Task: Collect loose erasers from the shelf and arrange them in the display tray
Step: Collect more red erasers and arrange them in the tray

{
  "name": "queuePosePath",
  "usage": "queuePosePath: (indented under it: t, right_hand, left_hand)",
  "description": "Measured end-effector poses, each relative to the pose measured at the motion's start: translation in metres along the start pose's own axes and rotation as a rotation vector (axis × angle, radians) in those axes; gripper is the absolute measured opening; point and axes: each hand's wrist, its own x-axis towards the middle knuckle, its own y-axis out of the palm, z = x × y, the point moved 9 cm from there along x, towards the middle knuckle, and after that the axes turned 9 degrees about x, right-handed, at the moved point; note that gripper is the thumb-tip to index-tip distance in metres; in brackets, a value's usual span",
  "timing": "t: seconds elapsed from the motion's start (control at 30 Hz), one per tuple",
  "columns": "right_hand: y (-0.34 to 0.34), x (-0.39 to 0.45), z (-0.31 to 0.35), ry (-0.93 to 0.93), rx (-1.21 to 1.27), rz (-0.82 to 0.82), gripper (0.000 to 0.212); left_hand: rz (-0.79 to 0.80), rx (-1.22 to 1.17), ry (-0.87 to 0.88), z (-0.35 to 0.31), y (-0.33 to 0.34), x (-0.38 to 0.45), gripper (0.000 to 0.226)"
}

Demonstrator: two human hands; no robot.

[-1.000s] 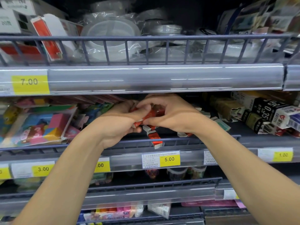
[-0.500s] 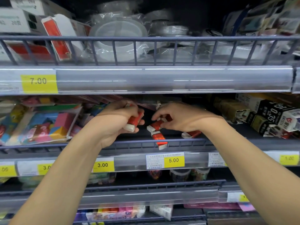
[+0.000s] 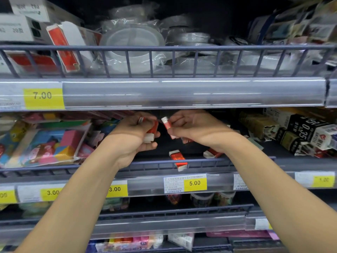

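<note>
Reaching into the middle shelf [image 3: 255, 162], the head view shows both hands raised above its dark floor. The left hand [image 3: 134, 136] curls around red-and-white erasers [image 3: 151, 131]; the right hand [image 3: 197, 129] pinches another eraser [image 3: 166, 123] at its fingertips, close to the left. Two loose erasers lie below: one [image 3: 179, 159] at the shelf's front rail, one [image 3: 212, 153] under the right wrist.

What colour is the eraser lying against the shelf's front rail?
Red sleeve with white ends, on the eraser; seen in the head view.
</note>
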Motion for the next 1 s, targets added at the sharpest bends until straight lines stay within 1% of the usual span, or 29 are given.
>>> queuePosePath:
  t: [0.1, 0.2, 0.27, 0.33, 0.4, 0.47, 0.57, 0.63, 0.7, 0.73, 0.83, 0.9, 1.0]
  right_hand:
    - [0.014, -0.002, 0.007, -0.031, 0.111, -0.019, 0.022]
    - [0.018, -0.003, 0.009, -0.046, 0.123, -0.088, 0.028]
    - [0.017, -0.003, 0.010, -0.065, 0.132, -0.109, 0.030]
    - [0.017, -0.004, 0.012, -0.099, 0.147, -0.104, 0.027]
    - [0.019, -0.006, 0.014, -0.119, 0.162, -0.080, 0.028]
    - [0.020, -0.007, 0.015, -0.137, 0.207, -0.049, 0.028]
    - [0.011, -0.006, 0.012, -0.094, 0.230, -0.038, 0.025]
    - [0.000, -0.004, 0.005, -0.025, 0.125, -0.059, 0.025]
    - [-0.007, -0.001, -0.002, 0.038, -0.112, -0.022, 0.022]
    - [-0.005, -0.001, -0.006, 0.077, -0.241, 0.037, 0.024]
    - [0.009, -0.006, -0.020, 0.193, -0.560, 0.259, 0.040]
    - [0.015, -0.009, -0.020, 0.216, -0.636, 0.332, 0.047]
    - [0.019, -0.008, -0.016, 0.209, -0.634, 0.347, 0.041]
  left_hand:
    - [-0.016, -0.046, 0.018, -0.003, 0.005, -0.001, 0.010]
    - [-0.002, -0.016, 0.036, -0.004, 0.009, -0.001, 0.013]
    - [0.031, 0.007, 0.034, -0.005, 0.011, -0.003, 0.024]
    - [0.042, 0.029, 0.019, -0.004, 0.010, -0.003, 0.035]
    - [0.032, 0.029, 0.015, -0.004, 0.007, -0.002, 0.031]
    - [0.002, 0.016, 0.022, -0.004, 0.004, -0.001, 0.021]
    - [-0.058, -0.009, 0.030, -0.005, -0.001, 0.000, 0.008]
    - [-0.083, -0.062, 0.015, -0.004, -0.005, 0.001, 0.007]
    - [-0.113, -0.112, 0.000, -0.003, -0.011, 0.001, 0.009]
    - [-0.129, -0.121, 0.000, -0.003, -0.014, 0.001, 0.009]
    - [-0.136, -0.113, 0.026, -0.005, -0.018, 0.001, 0.012]
    - [-0.136, -0.098, 0.052, -0.007, -0.019, 0.001, 0.014]
    - [-0.136, -0.060, 0.091, -0.010, -0.020, -0.001, 0.020]
